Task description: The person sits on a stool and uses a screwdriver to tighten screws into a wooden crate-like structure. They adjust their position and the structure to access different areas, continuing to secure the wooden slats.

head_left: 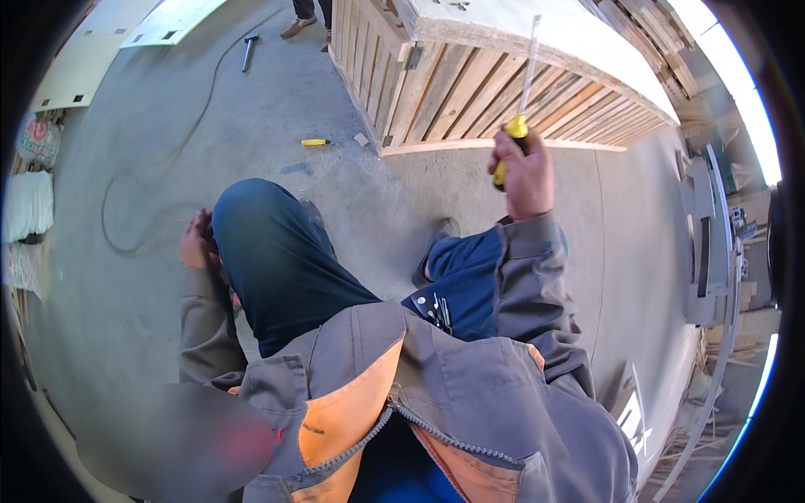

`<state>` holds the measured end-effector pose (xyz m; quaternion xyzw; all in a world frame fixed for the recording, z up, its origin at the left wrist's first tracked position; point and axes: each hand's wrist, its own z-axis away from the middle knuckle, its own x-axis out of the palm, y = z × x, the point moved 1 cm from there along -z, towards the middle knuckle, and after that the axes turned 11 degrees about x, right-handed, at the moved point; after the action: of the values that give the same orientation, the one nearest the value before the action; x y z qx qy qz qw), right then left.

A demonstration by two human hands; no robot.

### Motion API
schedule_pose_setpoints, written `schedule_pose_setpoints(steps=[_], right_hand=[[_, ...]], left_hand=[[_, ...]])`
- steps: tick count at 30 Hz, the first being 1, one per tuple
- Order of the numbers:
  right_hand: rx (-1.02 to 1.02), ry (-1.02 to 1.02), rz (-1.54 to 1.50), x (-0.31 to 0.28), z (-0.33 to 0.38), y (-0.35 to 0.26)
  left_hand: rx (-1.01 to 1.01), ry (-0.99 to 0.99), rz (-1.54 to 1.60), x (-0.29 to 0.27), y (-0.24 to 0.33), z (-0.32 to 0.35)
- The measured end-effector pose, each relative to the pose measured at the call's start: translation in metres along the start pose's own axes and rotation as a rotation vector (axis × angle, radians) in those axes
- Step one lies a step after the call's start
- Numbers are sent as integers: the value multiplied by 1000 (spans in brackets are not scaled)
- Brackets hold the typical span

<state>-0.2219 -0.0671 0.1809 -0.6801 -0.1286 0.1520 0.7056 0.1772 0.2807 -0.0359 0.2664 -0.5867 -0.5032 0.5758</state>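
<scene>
My right hand (pixel 528 172) is closed around the yellow and black handle of a screwdriver (pixel 530 80). Its long metal shaft points up and away, in front of the slatted wooden cabinet (pixel 470 92). The cabinet has a pale top and dark hinges (pixel 413 57) at its near corner; whether the screwdriver touches it I cannot tell. Beside my left knee is my left hand (pixel 197 241), its fingers partly hidden, so what it holds, if anything, does not show. A small yellow tool handle (pixel 315 142) lies on the floor ahead of that knee.
A hammer-like tool (pixel 249 52) lies farther off on the concrete floor, near a long looping cable (pixel 201 117). Another person's shoes (pixel 298 28) are by the cabinet's far left side. White sacks (pixel 29 204) line the left; a grey machine (pixel 711 243) and lumber (pixel 658 38) stand right.
</scene>
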Motion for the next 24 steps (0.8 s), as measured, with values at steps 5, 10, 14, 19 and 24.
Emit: schedule_pose_setpoints(steps=[5, 10, 14, 19, 24], right_hand=[[177, 21, -48, 9, 18, 70], [159, 67, -61, -6, 22, 66], [74, 110, -199, -21, 25, 32], [-41, 140, -134, -53, 31, -13], [-36, 161, -96, -69, 15, -20]], left_hand=[[107, -104, -84, 47, 77, 14], [111, -156, -126, 61, 77, 29], [88, -216, -7, 34, 51, 25], [-23, -106, -55, 37, 27, 30], [47, -86, -85, 46, 26, 12]])
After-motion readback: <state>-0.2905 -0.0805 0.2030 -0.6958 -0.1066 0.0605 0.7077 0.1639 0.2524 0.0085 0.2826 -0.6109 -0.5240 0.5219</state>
